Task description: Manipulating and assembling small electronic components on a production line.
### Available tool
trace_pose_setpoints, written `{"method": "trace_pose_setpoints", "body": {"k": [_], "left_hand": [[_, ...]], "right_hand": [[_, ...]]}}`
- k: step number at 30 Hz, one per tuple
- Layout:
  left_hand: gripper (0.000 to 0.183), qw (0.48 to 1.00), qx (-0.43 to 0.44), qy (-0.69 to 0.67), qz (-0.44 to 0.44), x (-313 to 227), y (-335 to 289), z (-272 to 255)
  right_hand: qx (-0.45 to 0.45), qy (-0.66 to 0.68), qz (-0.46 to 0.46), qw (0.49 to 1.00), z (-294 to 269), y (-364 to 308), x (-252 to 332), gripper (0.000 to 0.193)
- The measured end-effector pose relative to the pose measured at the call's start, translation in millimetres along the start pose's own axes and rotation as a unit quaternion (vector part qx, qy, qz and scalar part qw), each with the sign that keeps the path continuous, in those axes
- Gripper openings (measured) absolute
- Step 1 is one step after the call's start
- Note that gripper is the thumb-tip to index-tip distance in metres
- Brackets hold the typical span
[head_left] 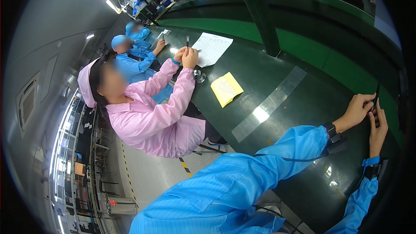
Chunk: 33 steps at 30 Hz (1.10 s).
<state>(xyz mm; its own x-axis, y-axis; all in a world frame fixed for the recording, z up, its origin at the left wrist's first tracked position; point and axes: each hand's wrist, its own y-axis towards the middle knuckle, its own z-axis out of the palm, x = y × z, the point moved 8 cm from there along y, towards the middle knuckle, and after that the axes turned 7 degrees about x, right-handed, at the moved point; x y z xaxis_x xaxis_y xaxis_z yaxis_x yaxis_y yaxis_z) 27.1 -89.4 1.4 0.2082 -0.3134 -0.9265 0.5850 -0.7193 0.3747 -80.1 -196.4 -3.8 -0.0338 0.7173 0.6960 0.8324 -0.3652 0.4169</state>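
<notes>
Presently held, at the far right of the view: one dark slender thing, tip up, body largely hidden; left hand, fingers pinching it from the left; right hand, fingers pinching from below, just beside the left hand; contact with the table not tellable; stage, by judgement, mid-handling: already picked up and gripped, not yet released, amount remaining not tellable; black wristband on the left wrist, blue band on the right; well apart on the table, one clear strip with bright glare; beyond it, one folded yellow paper, near a round silver object; farther along, one white sheet; at the table's side, one co-worker in pink, holding a slender item; farther off, more co-workers in blue.
</notes>
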Motion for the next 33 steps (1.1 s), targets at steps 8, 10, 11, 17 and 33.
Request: {"method": "trace_pose_setpoints", "body": {"k": [8,10,11,17,33], "left_hand": [[0.040,1.000,-0.009,-0.006,0.025,-1,2,0],[0.040,1.000,-0.016,-0.001,0.027,1,2,-3],[0.040,0.999,-0.016,0.001,0.028,2,1,-5],[0.040,1.000,-0.016,0.010,0.022,3,-1,-2],[0.031,0.998,-0.030,0.062,0.008,-6,-1,-1]], "right_hand": [[-0.005,-0.020,0.011,1.000,-2,2,5,0.050],[0.002,-0.014,0.019,1.000,0,3,5,0.049],[0.009,-0.010,0.027,1.000,2,3,5,0.049],[0.000,-0.014,0.011,1.000,2,-2,-8,0.049],[0.015,0.013,0.026,0.999,4,-3,-26,0.047]]}}
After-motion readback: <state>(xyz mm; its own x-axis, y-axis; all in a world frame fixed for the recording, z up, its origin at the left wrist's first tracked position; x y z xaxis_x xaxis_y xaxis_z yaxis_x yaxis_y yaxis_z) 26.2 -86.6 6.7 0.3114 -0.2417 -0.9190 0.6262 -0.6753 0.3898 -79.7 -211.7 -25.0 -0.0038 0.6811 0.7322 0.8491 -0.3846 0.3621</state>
